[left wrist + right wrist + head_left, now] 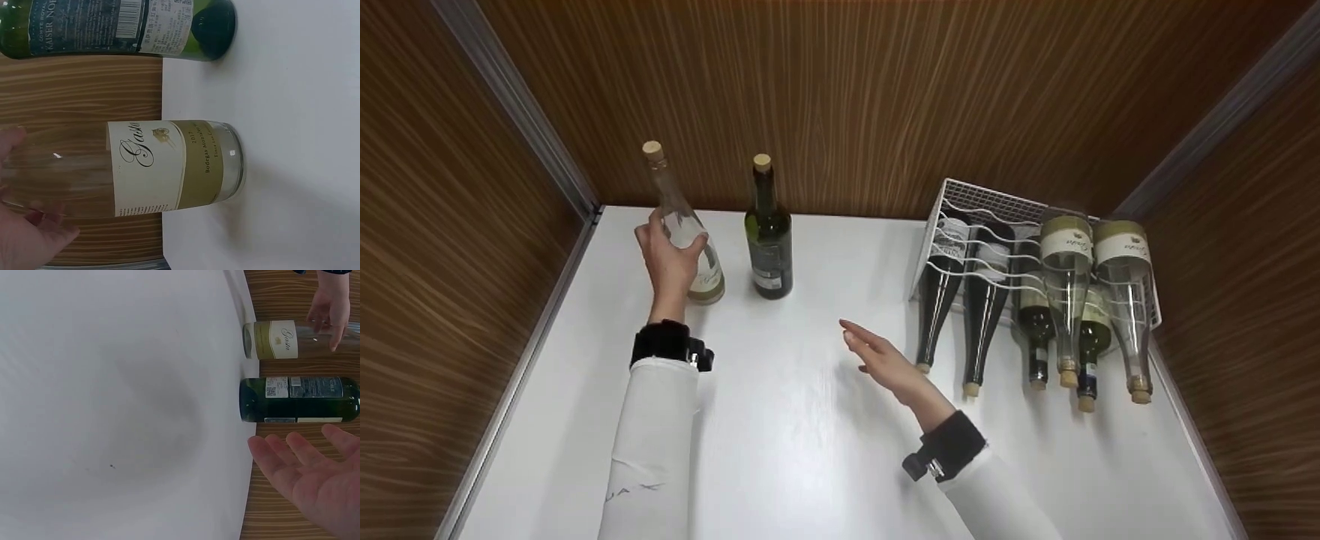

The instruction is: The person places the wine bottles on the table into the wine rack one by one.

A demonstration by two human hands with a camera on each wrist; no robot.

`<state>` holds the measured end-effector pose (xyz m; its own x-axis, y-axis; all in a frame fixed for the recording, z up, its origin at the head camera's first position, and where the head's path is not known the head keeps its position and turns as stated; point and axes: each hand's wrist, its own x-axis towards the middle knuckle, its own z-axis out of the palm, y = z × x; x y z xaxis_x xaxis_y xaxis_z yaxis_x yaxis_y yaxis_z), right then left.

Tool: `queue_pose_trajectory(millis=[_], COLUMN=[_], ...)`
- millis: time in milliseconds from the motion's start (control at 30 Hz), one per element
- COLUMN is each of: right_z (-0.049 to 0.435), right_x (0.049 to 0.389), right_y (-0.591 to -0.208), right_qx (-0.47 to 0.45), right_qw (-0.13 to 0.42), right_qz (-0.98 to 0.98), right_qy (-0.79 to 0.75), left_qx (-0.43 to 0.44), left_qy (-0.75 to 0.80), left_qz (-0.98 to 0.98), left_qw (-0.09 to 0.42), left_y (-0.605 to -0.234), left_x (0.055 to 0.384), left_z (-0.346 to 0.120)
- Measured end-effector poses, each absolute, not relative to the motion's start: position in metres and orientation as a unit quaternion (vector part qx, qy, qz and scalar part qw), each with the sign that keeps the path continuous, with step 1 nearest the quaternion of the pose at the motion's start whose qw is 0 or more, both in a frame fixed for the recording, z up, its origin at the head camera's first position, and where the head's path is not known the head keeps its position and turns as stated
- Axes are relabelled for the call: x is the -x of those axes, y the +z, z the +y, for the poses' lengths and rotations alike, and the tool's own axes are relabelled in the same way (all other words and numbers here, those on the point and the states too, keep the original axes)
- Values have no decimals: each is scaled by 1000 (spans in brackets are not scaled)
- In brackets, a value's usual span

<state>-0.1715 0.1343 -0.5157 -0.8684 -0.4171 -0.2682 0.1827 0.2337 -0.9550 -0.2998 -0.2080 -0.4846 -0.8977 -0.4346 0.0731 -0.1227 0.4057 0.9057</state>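
Note:
A clear glass bottle point(706, 271) with a cork and a white-and-gold label stands at the back left of the white table. My left hand point(670, 255) holds it around the middle, thumb on its right side and fingers on its left. Its label point(149, 166) and base show in the left wrist view, with fingertips visible through the glass. To its right stands a corked dark green bottle point(769, 255), untouched. My right hand point(891, 367) hovers over the table's middle, fingers extended and holding nothing. The right wrist view shows its fingers point(304, 453) spread.
At the back right, a white wire bottle rack point(997, 196) holds several corked bottles lying with necks toward me. Among them are a dark bottle point(937, 289) and a clear bottle point(1123, 292). Wood-grain panels point(840, 97) enclose the table point(780, 420) at the back and sides.

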Motion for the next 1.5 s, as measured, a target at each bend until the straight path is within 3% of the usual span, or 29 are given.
queue_pose_trajectory(millis=[433,667,1067,1333,1500], right_z=[134,136,140,143,145], right_x=[171,174,175,174,173], right_y=[-516,-513,-510,-509,-505], right_qx=[82,79,84,82,78], right_qw=[241,243,248,244,232], right_qz=[749,740,731,728,727], right_qy=[-611,-622,-630,-636,-641], left_qx=[-137,-83,-21,46,86], left_qy=[-561,-556,-469,-380,-341], left_qz=[-803,-804,-860,-884,-893], left_qw=[149,193,200,270,280], left_y=[-492,-496,-487,-490,-488], left_x=[295,286,257,244,233], left_z=[-207,-202,-182,-167,-155])
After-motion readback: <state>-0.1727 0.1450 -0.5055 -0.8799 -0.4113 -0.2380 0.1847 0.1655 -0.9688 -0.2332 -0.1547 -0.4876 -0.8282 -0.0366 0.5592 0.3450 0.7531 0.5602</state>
